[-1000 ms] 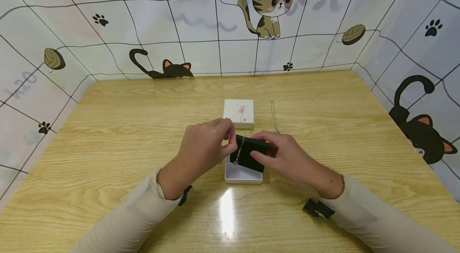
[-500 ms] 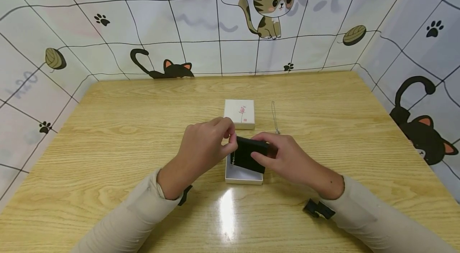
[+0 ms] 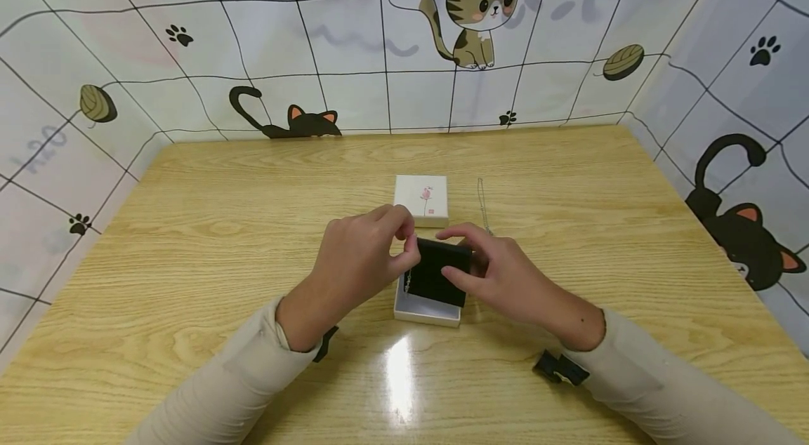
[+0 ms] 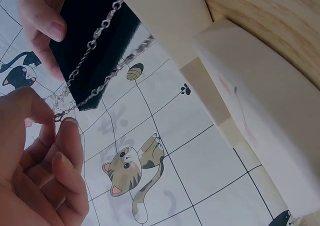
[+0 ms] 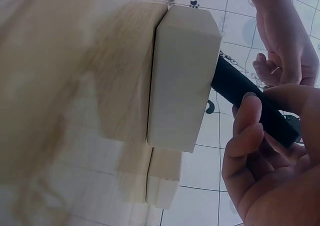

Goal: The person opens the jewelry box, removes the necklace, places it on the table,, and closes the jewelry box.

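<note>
My left hand (image 3: 363, 245) pinches the end of a silver chain bracelet (image 4: 94, 40) between thumb and index finger. The chain hangs in a loop along the left side of a black pad (image 3: 439, 275), one strand passing across its face in the left wrist view. My right hand (image 3: 499, 266) grips this pad by its right side, thumb on the front; its index finger is lifted off the top edge. Tilted, the pad stands partly over the open white box base (image 3: 426, 319), one end at the box in the right wrist view (image 5: 255, 100).
Behind the hands lies the white box lid (image 3: 420, 198) with a pink flower print. A second thin silver chain (image 3: 483, 205) is stretched out on the wooden table (image 3: 253, 199) to its right. Cat-patterned sheets (image 3: 347, 31) enclose the table's back and sides.
The chain has slid left from across the pad's face to its left edge. My right index finger has risen from the pad's top. The box base has shifted slightly left.
</note>
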Available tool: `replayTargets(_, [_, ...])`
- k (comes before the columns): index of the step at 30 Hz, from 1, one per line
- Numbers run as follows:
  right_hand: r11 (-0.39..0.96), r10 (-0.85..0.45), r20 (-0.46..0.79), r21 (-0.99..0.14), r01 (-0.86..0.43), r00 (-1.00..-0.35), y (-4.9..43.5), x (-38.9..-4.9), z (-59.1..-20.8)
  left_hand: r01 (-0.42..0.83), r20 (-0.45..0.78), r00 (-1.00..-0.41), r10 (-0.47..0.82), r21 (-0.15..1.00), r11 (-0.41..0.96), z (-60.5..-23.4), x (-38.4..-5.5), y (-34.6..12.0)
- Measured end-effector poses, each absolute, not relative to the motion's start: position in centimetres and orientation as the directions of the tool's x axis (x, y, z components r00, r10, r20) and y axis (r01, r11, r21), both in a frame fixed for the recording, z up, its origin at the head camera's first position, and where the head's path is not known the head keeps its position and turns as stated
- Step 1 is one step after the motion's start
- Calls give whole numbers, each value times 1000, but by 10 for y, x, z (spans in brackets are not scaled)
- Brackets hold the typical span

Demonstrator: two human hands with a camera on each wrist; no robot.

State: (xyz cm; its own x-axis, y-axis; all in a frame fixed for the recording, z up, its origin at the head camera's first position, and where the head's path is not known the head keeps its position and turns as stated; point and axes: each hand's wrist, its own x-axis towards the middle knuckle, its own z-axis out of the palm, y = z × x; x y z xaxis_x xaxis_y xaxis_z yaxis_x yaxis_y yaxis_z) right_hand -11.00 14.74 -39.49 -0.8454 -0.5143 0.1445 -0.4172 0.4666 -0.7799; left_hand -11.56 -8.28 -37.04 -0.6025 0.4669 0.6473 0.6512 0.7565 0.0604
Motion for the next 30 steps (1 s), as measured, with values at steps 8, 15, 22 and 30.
replayTargets(8, [477, -501, 170, -764, -434, -849, 148, -111, -395, 680, 672, -580, 461, 87, 728, -366, -113, -82])
replayTargets(15, [468, -477, 144, -793, -390, -867, 149, -110, -394, 699, 691, -566, 450, 112, 707, -362, -111, -82])
replayTargets(22, [451, -460, 107, -827, -335, -882, 149, -110, -394, 713, 704, -557, 441, 132, 689, -360, -110, -82])
replayTargets(30, [458, -431, 91, -835, -305, -898, 150, -110, -393, 721, 716, -548, 433, 143, 677, -358, -109, -84])
